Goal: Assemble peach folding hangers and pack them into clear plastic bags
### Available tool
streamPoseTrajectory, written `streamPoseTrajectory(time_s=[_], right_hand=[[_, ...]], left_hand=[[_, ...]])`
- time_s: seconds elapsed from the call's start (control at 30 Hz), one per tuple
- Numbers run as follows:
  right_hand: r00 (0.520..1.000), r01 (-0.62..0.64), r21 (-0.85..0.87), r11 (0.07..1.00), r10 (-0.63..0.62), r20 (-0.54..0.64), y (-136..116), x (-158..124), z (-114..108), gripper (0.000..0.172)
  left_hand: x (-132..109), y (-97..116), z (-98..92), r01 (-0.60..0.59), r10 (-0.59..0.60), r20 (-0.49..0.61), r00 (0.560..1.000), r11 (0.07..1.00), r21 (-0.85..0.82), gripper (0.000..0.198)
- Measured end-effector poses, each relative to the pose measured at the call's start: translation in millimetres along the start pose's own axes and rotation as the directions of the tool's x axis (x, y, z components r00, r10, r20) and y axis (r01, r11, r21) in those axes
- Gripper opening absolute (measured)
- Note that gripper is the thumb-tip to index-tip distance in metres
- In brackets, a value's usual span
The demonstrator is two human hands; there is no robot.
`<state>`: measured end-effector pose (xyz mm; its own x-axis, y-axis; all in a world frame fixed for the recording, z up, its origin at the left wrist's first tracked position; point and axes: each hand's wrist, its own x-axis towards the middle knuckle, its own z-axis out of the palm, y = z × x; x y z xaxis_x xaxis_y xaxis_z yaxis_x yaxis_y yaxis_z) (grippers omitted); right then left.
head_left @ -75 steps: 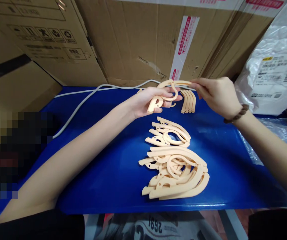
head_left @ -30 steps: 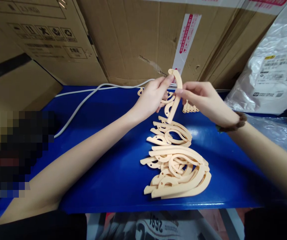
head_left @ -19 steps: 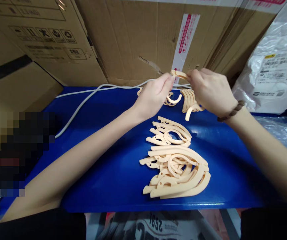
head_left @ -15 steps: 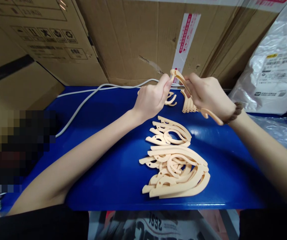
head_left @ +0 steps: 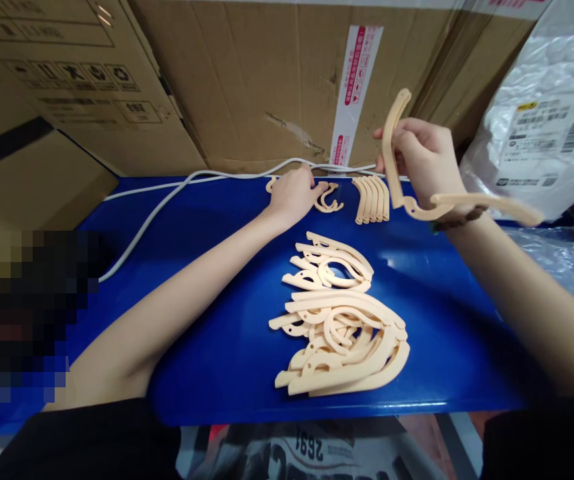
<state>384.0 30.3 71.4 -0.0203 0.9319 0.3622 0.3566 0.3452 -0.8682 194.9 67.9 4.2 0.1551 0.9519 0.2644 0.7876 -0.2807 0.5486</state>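
My right hand [head_left: 429, 150] is raised at the right, its fingers closed on a beige folding hanger [head_left: 391, 157]. One arm of the hanger points up in front of the fingers; a curved middle piece and a second arm, blurred at its end, extend past the wrist. My left hand [head_left: 291, 193] is low over the back of the table, thumb and fingers apart, among loose beige hanger hooks [head_left: 329, 205]. Its fingertips are partly hidden, so any contact with a hook is unclear. Nearby stands a row of curved beige hanger arms [head_left: 373, 199].
Folded beige hangers lie in a smaller group [head_left: 334, 260] and a larger pile [head_left: 347, 347] on the blue table [head_left: 207, 347]. A white cable [head_left: 154, 233] runs along the back. Cardboard boxes [head_left: 247, 80] and a white plastic parcel [head_left: 531, 120] stand behind.
My left hand has let go of the hanger and moved down to the hooks. My right hand has moved right and up with the hanger, which now shows both arms spread.
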Motion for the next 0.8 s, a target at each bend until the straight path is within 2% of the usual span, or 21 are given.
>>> streamPoseTrajectory(time_s=[0.03,0.07,0.1,0.13,0.2,0.23,0.3,0.37,0.43,0.53,0.6,0.67,0.7,0.77,0.8], right_hand=[[0.999,-0.012,0.027,1.0,0.013,-0.036,-0.3,-0.5,0.4,0.016],[0.997,-0.014,0.058,0.998,0.018,-0.078,-0.7,-1.2,0.3,0.012],[0.992,0.005,0.083,0.997,0.006,-0.125,-1.3,-1.9,-0.6,0.007],[0.984,0.047,0.092,0.995,-0.031,-0.176,-2.2,-2.9,-2.2,0.002],[0.957,0.18,0.006,0.984,-0.173,-0.232,-4.8,-5.2,-6.8,0.009],[0.942,0.244,-0.113,0.963,-0.263,-0.208,-6.4,-6.5,-9.1,0.011],[0.919,0.325,-0.409,0.853,-0.387,-0.076,-9.6,-9.8,-11.7,0.011],[0.911,0.358,-0.624,0.695,-0.405,0.071,-11.8,-13.7,-9.0,0.019],[0.916,0.363,-0.755,0.546,-0.359,0.181,-11.6,-18.3,-0.8,0.027],[0.928,0.36,-0.86,0.363,-0.231,0.291,-6.9,-25.3,15.4,0.042],[0.942,0.33,-0.874,0.357,-0.189,0.279,-3.6,-28.9,23.5,0.041],[0.948,0.313,-0.851,0.421,-0.184,0.258,-2.3,-30.6,27.5,0.038],[0.95,0.31,-0.82,0.482,-0.182,0.252,-2.3,-30.1,27.9,0.037],[0.953,0.287,-0.704,0.65,-0.123,0.276,-1.9,-26.0,25.5,0.036],[0.954,0.242,-0.637,0.732,-0.061,0.292,-0.7,-22.1,22.7,0.036]], left_hand=[[-2.8,2.5,-3.1,0.016,-0.017,-0.006,1.0,0.998,-0.057,0.027],[-5.8,5.6,-6.7,0.035,-0.029,0.036,0.999,0.985,-0.168,0.034],[-9.0,9.0,-10.8,0.065,-0.025,0.131,0.991,0.946,-0.319,0.041],[-12.3,12.5,-15.3,0.118,0.005,0.248,0.969,0.87,-0.479,0.047],[-18.3,18.7,-25.9,0.261,0.1,0.436,0.894,0.674,-0.691,0.045],[-20.8,21.4,-31.8,0.306,0.114,0.456,0.883,0.596,-0.742,0.038],[-24.4,26.3,-43.7,0.324,0.053,0.396,0.917,0.481,-0.814,0.024],[-26.7,31.3,-53.7,0.32,-0.037,0.334,0.942,0.406,-0.856,0.024],[-29.3,37.3,-59.4,0.347,-0.063,0.351,0.934,0.382,-0.856,0.029],[-34.7,45.4,-57.8,0.4,-0.045,0.423,0.905,0.43,-0.809,0.034],[-38.5,47.4,-51.9,0.346,-0.053,0.376,0.925,0.523,-0.779,0.036],[-41.4,45.1,-45.7,0.167,-0.023,0.206,0.978,0.673,-0.721,0.036],[-42.3,42.6,-43.5,0.051,0.016,0.096,0.995,0.75,-0.659,0.036],[-42.6,35.2,-42.6,-0.148,0.125,-0.079,0.989,0.871,-0.469,0.03],[-41.6,30.4,-44.0,-0.201,0.17,-0.117,0.979,0.908,-0.367,0.026]])
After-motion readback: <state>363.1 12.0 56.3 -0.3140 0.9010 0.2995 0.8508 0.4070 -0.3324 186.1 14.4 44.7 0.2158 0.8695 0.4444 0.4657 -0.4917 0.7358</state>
